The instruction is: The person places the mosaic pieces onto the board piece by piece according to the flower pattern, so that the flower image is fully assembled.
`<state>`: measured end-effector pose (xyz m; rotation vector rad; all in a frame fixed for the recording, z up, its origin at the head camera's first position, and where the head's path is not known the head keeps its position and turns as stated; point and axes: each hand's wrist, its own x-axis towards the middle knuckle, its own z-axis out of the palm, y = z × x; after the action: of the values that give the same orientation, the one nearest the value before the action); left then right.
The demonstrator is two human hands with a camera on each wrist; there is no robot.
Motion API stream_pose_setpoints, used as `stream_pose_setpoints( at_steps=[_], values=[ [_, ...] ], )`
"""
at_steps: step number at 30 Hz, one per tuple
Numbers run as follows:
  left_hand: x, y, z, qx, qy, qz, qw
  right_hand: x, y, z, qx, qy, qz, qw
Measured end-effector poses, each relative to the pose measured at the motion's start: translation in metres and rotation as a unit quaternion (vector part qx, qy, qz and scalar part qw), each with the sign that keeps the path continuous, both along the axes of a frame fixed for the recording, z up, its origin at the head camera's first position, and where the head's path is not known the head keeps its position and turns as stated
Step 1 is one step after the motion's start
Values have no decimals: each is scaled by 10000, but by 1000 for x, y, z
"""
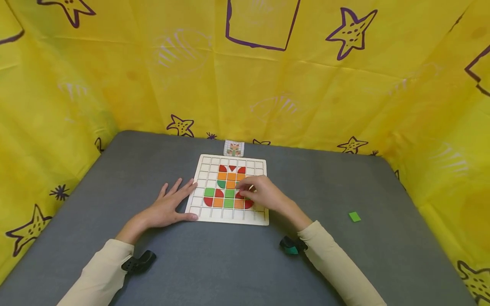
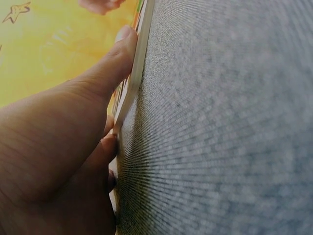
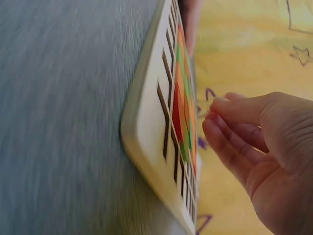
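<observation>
A white gridded board (image 1: 229,216) lies on the table, with red, orange and green square, triangular and rounded tiles set in its middle cells. My left hand (image 1: 164,208) rests at the board's left edge, fingers spread, thumb on its near left corner. Over the right part of the pattern hovers my right hand (image 1: 264,193), hiding some tiles below it. In the right wrist view, the thumb and fingers (image 3: 239,110) are bent with tips close together, and no tile shows between them. An orange tile (image 1: 230,184) sits left of those fingertips.
A small picture card (image 1: 234,148) with a similar coloured pattern stands behind the board. One loose green square tile (image 1: 354,216) lies on the grey table (image 1: 314,182) at right. Yellow cloth (image 1: 214,76) with drawn stars hangs around the table.
</observation>
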<state>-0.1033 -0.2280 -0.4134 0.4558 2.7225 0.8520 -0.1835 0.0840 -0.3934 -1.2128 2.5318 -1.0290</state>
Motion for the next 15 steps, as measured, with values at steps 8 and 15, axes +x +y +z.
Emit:
stream_pose_setpoints(
  at_steps=[8, 15],
  values=[
    [0, 0, -1, 6, -11, -6, 10000, -7, 40, 4, -32, 128, -409, 9991],
    [0, 0, 1, -20, -24, 3, 10000, -8, 77, -2, -72, 153, -813, 9965]
  ],
)
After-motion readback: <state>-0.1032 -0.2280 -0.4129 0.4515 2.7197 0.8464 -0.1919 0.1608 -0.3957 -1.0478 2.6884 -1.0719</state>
